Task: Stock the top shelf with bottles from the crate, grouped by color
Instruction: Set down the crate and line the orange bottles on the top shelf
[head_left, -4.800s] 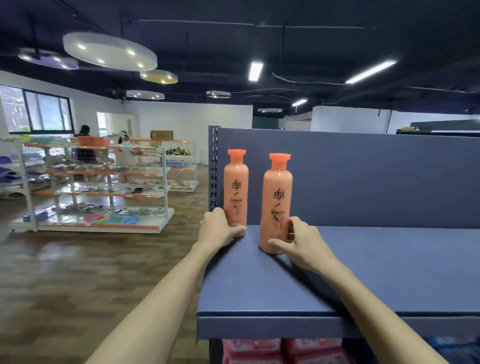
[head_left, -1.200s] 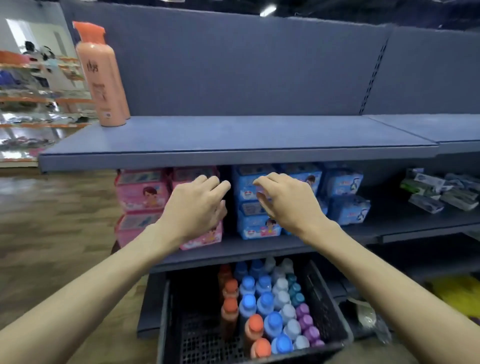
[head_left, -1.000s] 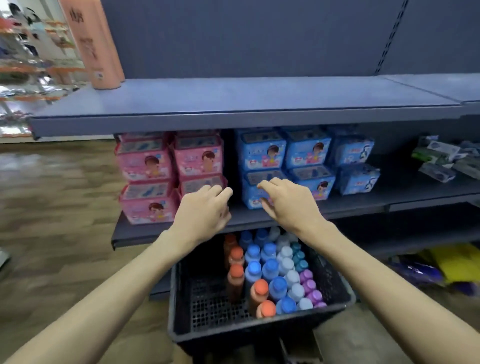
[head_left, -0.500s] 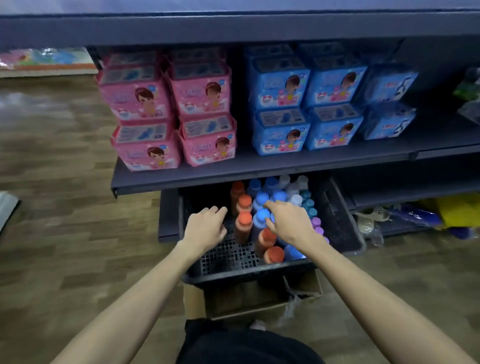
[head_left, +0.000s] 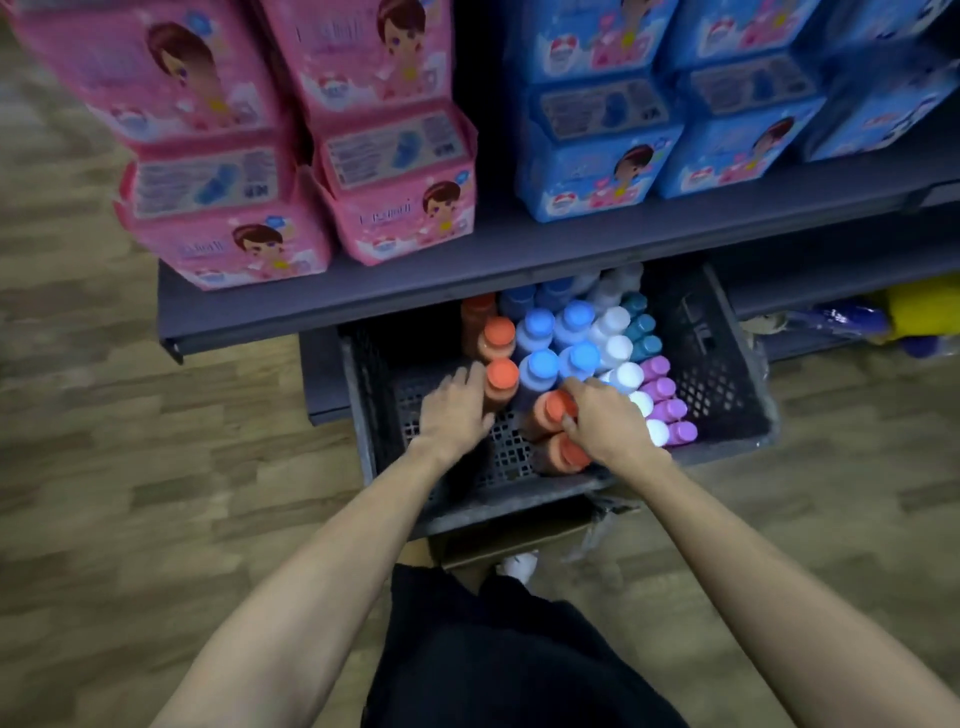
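Both hands have come down from shelf height into the crate (head_left: 727, 374), and the view has tipped with them, so the top shelf with its two orange bottles has dropped out of sight above. The left hand (head_left: 454, 410) now lies against the side of an orange-capped bottle (head_left: 501, 374), fingers fairly straight along it rather than wrapped round, so it touches the bottle but does not seem to grip it yet. The right hand (head_left: 605, 423) sits over the two nearest orange-capped bottles (head_left: 556, 408), its fingers bent down onto the caps; whether they have actually closed on one cannot be told, since the hand hides the bottle neck. All the bottles stand upright in the crate, sorted in rows: orange at the left, then blue caps (head_left: 540, 361), white caps (head_left: 626, 376), teal and purple caps (head_left: 670, 410) at the right. The crate sits on the floor, part-way under the middle shelf (head_left: 519, 260) that carries pink packs (head_left: 395, 156) and blue packs (head_left: 597, 156). This looks like the start of another orange pick, which would keep the colour group going.
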